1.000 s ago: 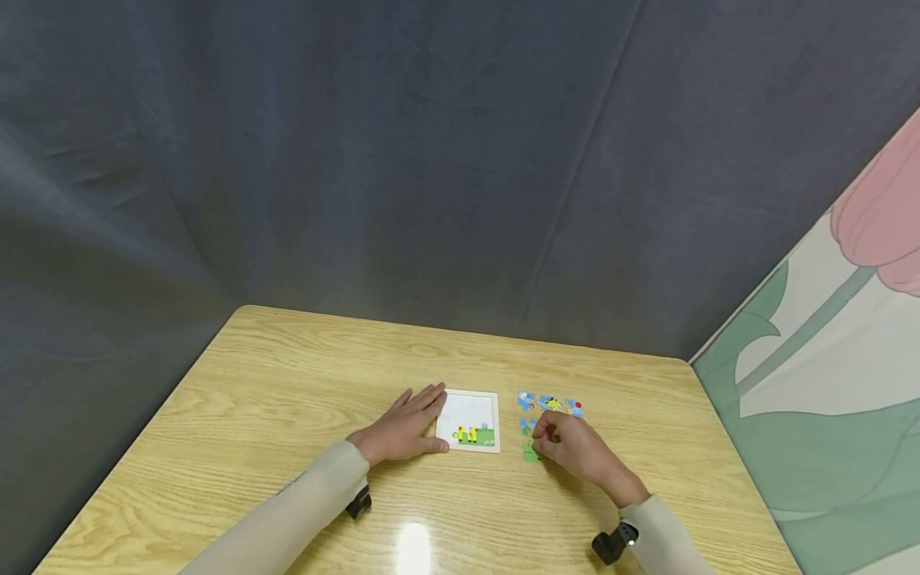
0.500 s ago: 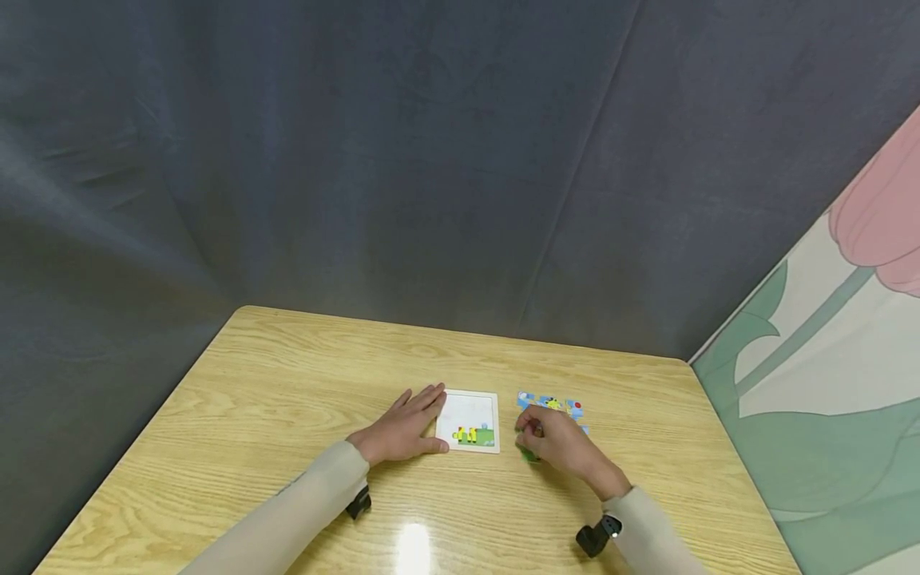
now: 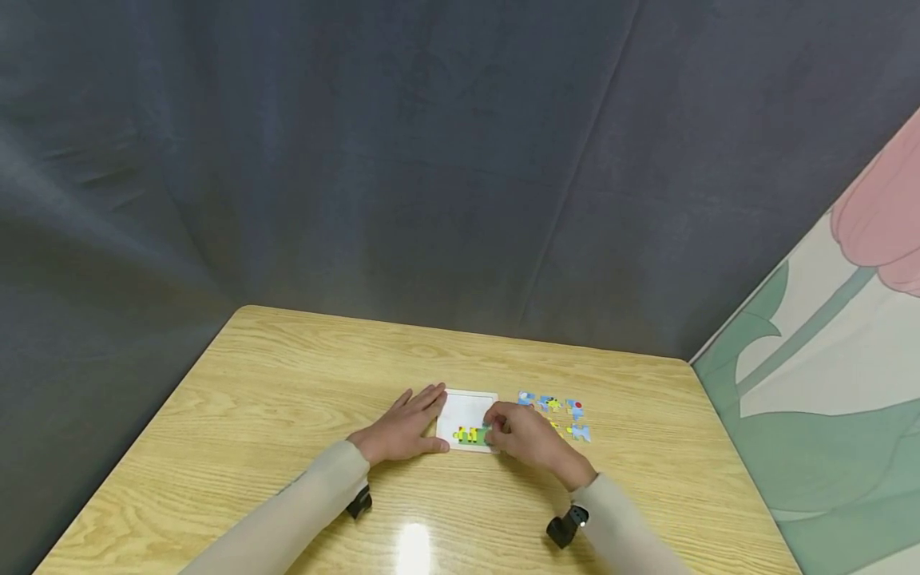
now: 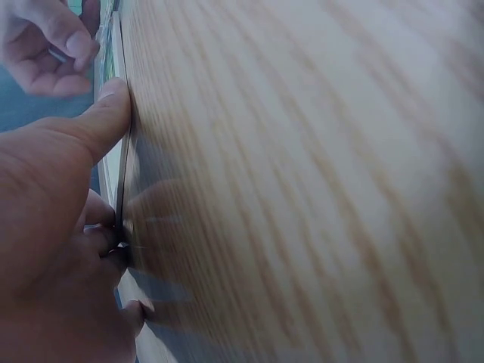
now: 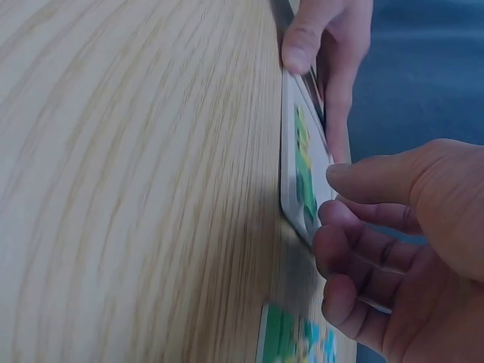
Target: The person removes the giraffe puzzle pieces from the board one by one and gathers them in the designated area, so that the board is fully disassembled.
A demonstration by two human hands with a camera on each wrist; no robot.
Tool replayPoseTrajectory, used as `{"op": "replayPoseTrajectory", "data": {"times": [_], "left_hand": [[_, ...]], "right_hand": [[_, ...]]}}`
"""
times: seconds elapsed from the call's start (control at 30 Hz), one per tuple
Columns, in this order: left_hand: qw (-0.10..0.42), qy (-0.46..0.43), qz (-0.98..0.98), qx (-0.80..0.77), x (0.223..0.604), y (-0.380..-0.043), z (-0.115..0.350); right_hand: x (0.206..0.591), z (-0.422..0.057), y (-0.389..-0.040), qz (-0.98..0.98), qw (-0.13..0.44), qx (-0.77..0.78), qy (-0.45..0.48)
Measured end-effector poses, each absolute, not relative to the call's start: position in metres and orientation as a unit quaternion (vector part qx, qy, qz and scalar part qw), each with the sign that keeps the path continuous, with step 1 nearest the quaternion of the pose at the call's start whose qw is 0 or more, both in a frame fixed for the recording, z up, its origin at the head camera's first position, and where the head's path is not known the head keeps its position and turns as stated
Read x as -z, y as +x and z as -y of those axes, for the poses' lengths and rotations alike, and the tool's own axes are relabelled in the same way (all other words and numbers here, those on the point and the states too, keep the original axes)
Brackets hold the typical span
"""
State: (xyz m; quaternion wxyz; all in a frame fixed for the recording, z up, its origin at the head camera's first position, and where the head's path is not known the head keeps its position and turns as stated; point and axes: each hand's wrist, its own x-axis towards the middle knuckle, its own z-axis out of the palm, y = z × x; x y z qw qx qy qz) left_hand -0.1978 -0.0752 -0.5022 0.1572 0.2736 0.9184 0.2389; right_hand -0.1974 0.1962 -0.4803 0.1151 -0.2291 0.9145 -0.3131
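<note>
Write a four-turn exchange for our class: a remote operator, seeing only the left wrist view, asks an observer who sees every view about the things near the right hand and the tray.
Operator: I only have the left wrist view. What lies near the right hand?
Observer: Loose puzzle pieces lie on the table, to the right of the tray.
Operator: Is the tray filled?
Observer: No; in the head view, its far part shows bare white.

Wood-grain table (image 3: pixel 302 367), light yellow-brown, rounded far corners. Dark blue-grey curtain (image 3: pixel 388 160) behind and along left, soft folds. Right: pale panel (image 3: pixel 783 351), pink tulip (image 3: pixel 880 216), green leaves (image 3: pixel 855 455). Bright glare (image 3: pixel 413 549) on near part of table.
</note>
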Motion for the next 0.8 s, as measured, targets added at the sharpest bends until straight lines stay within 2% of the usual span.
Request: {"op": "replayPoseTrajectory", "data": {"times": [0.17,0.3,0.8], "left_hand": [[0.154,0.28,-0.919,-0.232,0.501,-0.199,0.075],[0.154,0.283,-0.918,-0.231,0.501,-0.199,0.076],[0.145,0.289,-0.913,-0.25,0.511,-0.2,0.078]], "right_hand": [[0.48,-0.181,-0.201,-0.914,0.121,0.288,-0.258],[0.48,-0.172,-0.202,-0.908,0.146,0.285,-0.269],[0.475,-0.154,-0.201,-0.913,0.183,0.251,-0.263]]}}
